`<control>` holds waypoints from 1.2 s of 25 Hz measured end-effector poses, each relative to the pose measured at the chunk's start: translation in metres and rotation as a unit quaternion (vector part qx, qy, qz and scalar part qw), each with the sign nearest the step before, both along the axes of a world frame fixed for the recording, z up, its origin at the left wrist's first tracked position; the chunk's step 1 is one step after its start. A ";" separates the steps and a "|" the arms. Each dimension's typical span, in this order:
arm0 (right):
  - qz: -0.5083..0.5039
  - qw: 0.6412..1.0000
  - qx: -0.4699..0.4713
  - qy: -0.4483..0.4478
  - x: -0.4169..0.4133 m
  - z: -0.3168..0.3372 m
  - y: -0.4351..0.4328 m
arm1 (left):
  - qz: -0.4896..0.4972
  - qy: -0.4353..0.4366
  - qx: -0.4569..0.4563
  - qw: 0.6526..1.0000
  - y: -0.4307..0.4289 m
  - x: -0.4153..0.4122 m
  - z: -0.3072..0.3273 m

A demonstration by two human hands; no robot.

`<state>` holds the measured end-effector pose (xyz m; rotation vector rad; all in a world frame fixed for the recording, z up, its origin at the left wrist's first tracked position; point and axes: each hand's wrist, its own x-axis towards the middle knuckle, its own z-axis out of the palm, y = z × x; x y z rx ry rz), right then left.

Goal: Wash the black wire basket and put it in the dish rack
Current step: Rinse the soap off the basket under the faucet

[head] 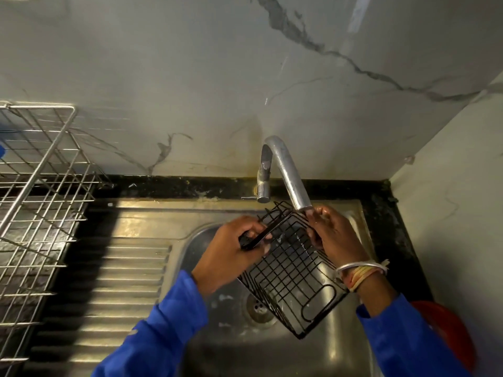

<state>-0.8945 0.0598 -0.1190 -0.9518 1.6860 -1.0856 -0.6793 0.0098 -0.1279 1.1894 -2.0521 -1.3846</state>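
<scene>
1. Work piece. The black rectangular wire basket is held in the air over the bowl of the stainless steel sink. It is tilted, open side towards me, its far end just under the outlet of the curved chrome tap and its near end above and to the right of the round drain. It touches neither bowl nor rack.

2. Hands. My left hand is clenched round a flat black bar at the basket's left rim. My right hand grasps the right rim at the far end, its fingers beside the tap outlet; bangles sit on that wrist.

3. Step in hand. I judge this to be the rinse stage of washing. The fingers look wet and there are pale streaks on the mesh, but I cannot tell whether water is running.

4. Next move. The rinse calls for turning the basket so that every face passes under the outlet, then tipping it to shed water over the bowl. After that the carry goes left, across the ribbed steel drainboard, to the silver wire dish rack, which stands well apart from the basket. One firm grip should suffice; the wet wire may slip.

5. Surroundings. A red rounded object lies at the lower right, partly hidden by my sleeve.
</scene>
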 end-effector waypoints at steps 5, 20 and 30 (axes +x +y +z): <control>-0.006 1.000 0.023 0.017 -0.007 -0.025 0.015 | -0.064 -0.084 -0.104 0.989 -0.005 -0.019 0.001; -0.164 0.962 0.093 -0.199 0.035 0.006 -0.015 | 0.045 -0.116 -0.137 0.983 0.021 -0.026 -0.001; 0.130 0.951 -0.031 0.280 0.029 0.001 -0.029 | 0.156 -0.098 -0.065 0.981 0.021 0.001 0.009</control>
